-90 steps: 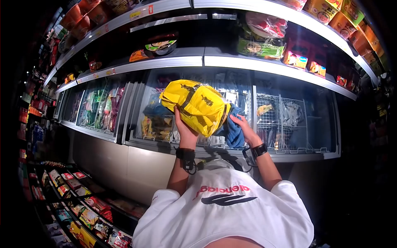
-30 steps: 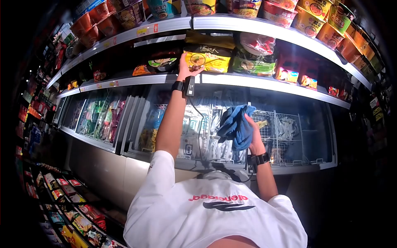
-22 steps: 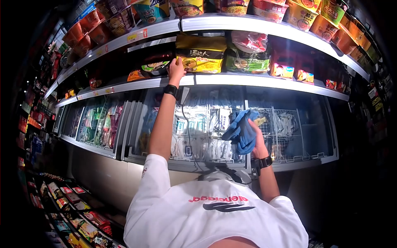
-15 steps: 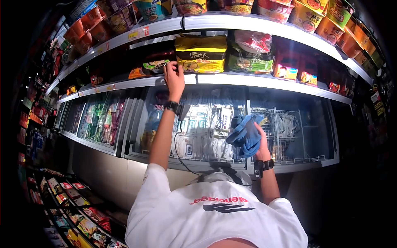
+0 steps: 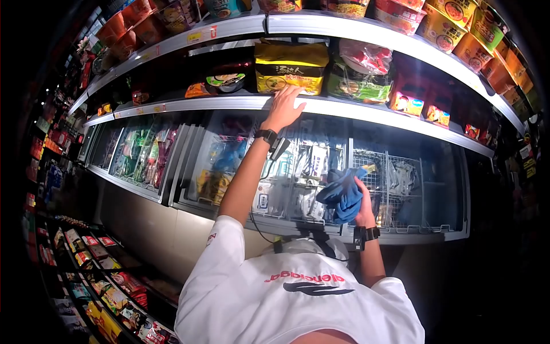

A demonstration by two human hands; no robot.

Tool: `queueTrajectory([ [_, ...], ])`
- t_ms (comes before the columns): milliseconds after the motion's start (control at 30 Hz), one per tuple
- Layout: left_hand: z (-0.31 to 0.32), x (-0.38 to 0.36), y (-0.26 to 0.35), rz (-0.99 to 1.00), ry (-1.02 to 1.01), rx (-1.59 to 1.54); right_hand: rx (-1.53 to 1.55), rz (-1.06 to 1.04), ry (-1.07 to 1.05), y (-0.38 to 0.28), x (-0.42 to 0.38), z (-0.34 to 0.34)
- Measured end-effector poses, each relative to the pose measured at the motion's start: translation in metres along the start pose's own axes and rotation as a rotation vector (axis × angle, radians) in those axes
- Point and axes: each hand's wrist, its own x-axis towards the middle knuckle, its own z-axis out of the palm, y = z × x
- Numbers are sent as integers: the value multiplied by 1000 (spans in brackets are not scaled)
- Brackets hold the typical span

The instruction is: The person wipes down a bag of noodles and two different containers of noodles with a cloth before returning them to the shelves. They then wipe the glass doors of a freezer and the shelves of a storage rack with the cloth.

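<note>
My left hand [image 5: 285, 107] reaches up to the lower shelf, fingers stretched out and thumb apart. Its fingertips are right at the bottom front of a yellow and black pack of instant noodles [image 5: 292, 66]. Left of that pack sits a dark noodle package [image 5: 226, 82] with a bowl printed on it; to the right is a green pack [image 5: 360, 85] under a red and white one [image 5: 366, 56]. Lower down, my right hand [image 5: 365, 205] grips a bunched blue cloth [image 5: 342, 195], held over the glass top of the freezer [image 5: 438, 192].
Cup and bowl noodles [image 5: 401, 16] line the upper shelf, whose white front edge [image 5: 355, 27] juts out above. The lower shelf's edge [image 5: 366, 110] overhangs the freezer. Packaged goods on a rack [image 5: 109, 286] stand at the lower left. A thin cable [image 5: 252, 221] hangs by my left arm.
My left hand has moved right, from beside the dark package to the yellow pack's lower front, and its fingers have straightened. The blue cloth stays in my right hand. The view has shifted slightly.
</note>
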Motion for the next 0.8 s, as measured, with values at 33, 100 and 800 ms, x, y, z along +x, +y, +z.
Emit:
queueTrajectory([
  [33,5,0,2,-13,30,-35,10,8,31,0,-3,-5],
  [100,11,-11,6,2,56,-90,11,9,19,-4,2,-25],
  [800,-22,-541,-127,-838,-24,450,-2227,-633,-8,73,205,-124],
])
